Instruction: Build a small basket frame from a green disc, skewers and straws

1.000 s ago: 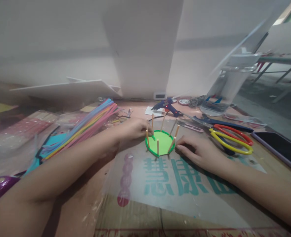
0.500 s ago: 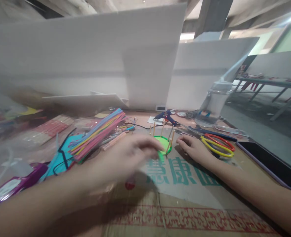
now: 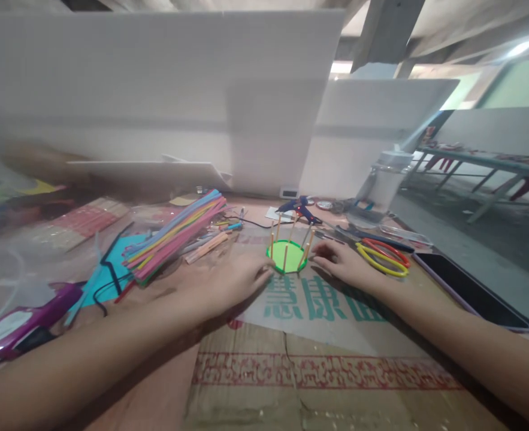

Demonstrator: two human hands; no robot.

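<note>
A bright green disc (image 3: 290, 255) with a darker green rim lies on the printed board. Several thin wooden sticks (image 3: 285, 258) stand upright around its edge. My left hand (image 3: 241, 276) rests at the disc's left side, its fingertips at or touching the rim; the thumb and forefinger look slightly apart. On the other side, my right hand (image 3: 342, 261) lies with fingers curved and a gap between thumb and forefinger. It holds nothing that I can see, and its fingertips are close to the right rim.
Behind the disc lies a dark blue glue gun (image 3: 299, 209). Scissors with red and yellow handles (image 3: 383, 257), a phone (image 3: 468, 290) and a clear bottle (image 3: 378, 185) are at right. Colourful strips (image 3: 178, 236) and a purple tool (image 3: 35, 320) lie at left. White panels (image 3: 156, 90) stand behind.
My left hand has moved back to the left from in front of the disc, uncovering its front edge and sticks. My right hand stays beside the disc. The camera view has shifted slightly.
</note>
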